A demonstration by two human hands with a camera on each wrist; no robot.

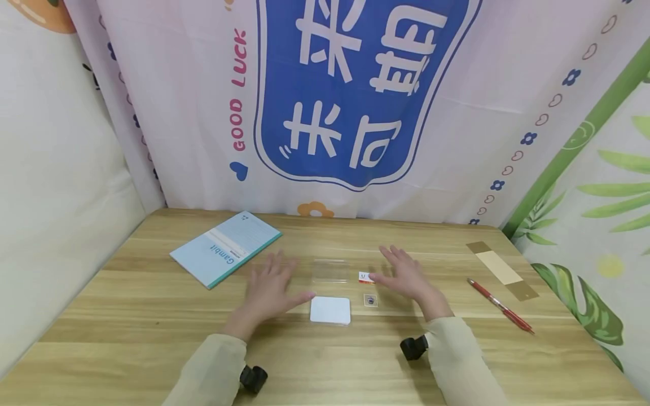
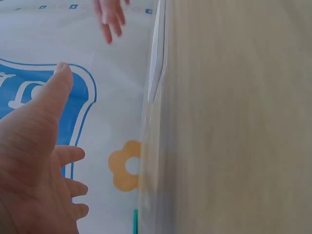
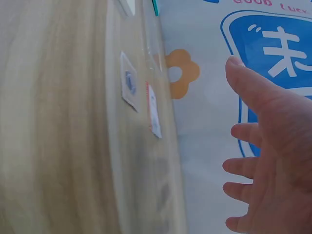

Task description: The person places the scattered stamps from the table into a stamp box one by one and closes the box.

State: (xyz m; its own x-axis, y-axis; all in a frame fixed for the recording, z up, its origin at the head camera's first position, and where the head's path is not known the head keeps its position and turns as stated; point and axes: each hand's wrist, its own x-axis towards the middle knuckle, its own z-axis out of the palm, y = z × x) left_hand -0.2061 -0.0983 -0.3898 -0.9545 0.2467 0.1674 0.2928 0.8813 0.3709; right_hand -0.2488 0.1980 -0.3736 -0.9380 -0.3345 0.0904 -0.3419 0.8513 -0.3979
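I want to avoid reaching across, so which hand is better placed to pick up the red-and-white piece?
Probably the right hand: it looks empty and appears just beside the red-and-white piece in the head view. The left hand is farther off, nearer the white card.

head view: bright, even | soft, faint shadows on table [image 1: 335, 361] | wrist views: dimmer, table blurred

Head cam looks fwd/down from above, well back from orange flower [image 1: 316, 210]; L wrist cam [image 1: 253, 379] & R wrist cam [image 1: 414, 348], low by tabletop [image 1: 330, 366], face it closer, rolled sideways; all 3 share it.
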